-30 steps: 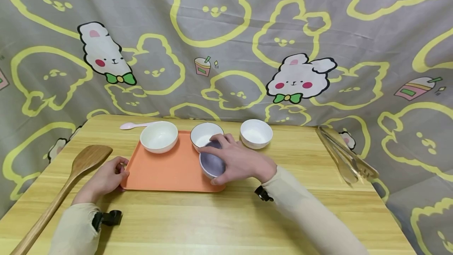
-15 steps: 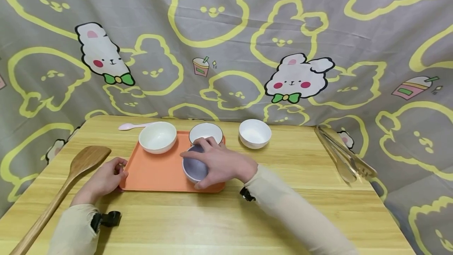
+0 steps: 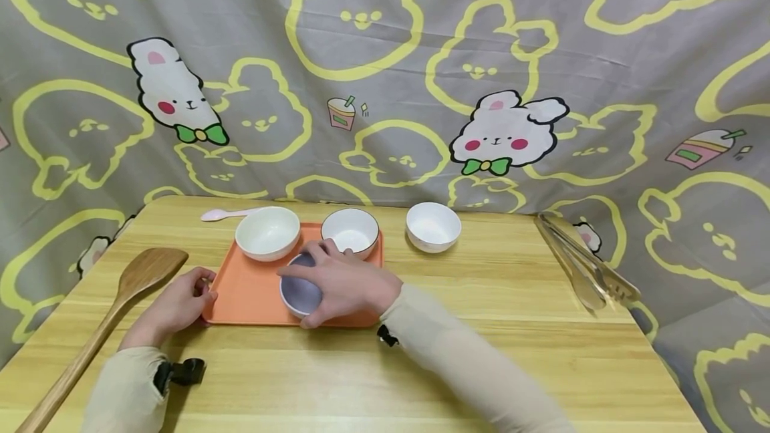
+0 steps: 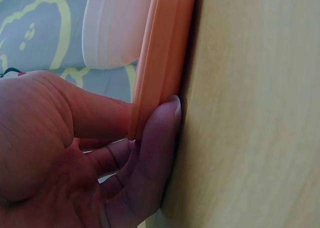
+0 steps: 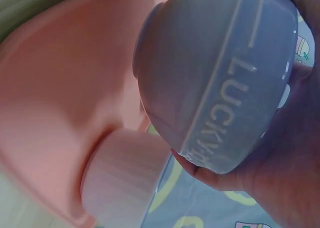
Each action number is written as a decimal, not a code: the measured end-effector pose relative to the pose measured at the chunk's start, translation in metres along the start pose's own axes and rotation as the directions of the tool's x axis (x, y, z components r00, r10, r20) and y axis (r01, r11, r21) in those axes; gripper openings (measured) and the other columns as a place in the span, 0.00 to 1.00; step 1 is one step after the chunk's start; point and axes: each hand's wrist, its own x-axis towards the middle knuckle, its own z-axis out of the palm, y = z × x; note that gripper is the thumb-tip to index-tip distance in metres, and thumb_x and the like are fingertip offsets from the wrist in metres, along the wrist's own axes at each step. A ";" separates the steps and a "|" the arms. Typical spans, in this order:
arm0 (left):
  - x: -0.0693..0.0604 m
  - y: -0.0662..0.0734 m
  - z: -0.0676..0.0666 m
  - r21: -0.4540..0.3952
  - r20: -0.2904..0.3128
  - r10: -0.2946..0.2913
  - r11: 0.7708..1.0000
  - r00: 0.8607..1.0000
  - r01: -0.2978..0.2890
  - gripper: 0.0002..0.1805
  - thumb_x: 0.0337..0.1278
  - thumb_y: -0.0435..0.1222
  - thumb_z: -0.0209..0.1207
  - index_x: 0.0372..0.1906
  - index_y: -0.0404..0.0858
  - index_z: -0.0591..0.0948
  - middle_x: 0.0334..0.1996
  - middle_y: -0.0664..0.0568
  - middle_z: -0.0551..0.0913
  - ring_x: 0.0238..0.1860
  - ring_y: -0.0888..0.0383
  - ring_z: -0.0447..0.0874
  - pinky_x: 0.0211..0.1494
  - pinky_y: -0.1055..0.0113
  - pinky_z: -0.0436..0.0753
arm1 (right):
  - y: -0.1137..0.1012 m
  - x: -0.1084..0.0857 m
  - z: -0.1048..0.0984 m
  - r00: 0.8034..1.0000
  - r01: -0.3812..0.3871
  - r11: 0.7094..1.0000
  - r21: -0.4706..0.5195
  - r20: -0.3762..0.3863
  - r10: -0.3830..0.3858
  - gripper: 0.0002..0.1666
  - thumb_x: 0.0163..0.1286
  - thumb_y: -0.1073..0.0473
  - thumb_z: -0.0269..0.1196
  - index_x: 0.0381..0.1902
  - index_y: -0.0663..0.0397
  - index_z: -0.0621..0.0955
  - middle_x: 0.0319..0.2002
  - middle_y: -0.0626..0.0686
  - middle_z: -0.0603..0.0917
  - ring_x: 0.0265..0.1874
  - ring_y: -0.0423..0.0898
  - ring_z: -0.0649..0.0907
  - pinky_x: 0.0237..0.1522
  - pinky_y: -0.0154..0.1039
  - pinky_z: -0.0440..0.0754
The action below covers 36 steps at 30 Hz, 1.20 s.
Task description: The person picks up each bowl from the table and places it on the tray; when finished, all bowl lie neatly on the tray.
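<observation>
My left hand [image 3: 180, 303] pinches the left edge of the orange tray [image 3: 243, 296]; in the left wrist view the thumb lies on its rim and a finger reaches beneath. My right hand [image 3: 349, 284] grips a grey-purple bowl [image 3: 299, 294] by its rim, over the front middle of the tray. The right wrist view shows that bowl's outer side [image 5: 215, 77] with raised "LUCKY" lettering, its base apparently just above the tray. A white bowl [image 3: 268, 235] sits at the tray's back left, and a dark-rimmed white bowl [image 3: 350, 227] at its back right, partly hidden by my fingers.
Another white bowl [image 3: 434, 227] stands on the table right of the tray. A pink spoon [image 3: 222, 215] lies behind the tray. The long wooden spatula [image 3: 123, 299] is at the left, and metal utensils [image 3: 586, 266] lie at the far right. A patterned curtain [image 3: 397, 85] hangs behind.
My right hand has carried the grey-purple bowl leftward over the tray, from its right edge to the front middle. The left hand and the tray have stayed in place.
</observation>
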 end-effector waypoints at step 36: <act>0.000 -0.001 -0.001 0.021 -0.025 0.021 1.000 0.999 -0.020 0.17 0.61 0.24 0.53 0.53 0.19 0.67 0.31 0.44 0.71 0.26 0.52 0.75 0.23 0.63 0.81 | -0.042 0.065 0.027 0.999 0.027 0.999 -0.044 -0.025 -0.028 0.51 0.54 0.27 0.64 0.74 0.13 0.55 0.72 0.43 0.51 0.67 0.43 0.54 0.54 0.43 0.69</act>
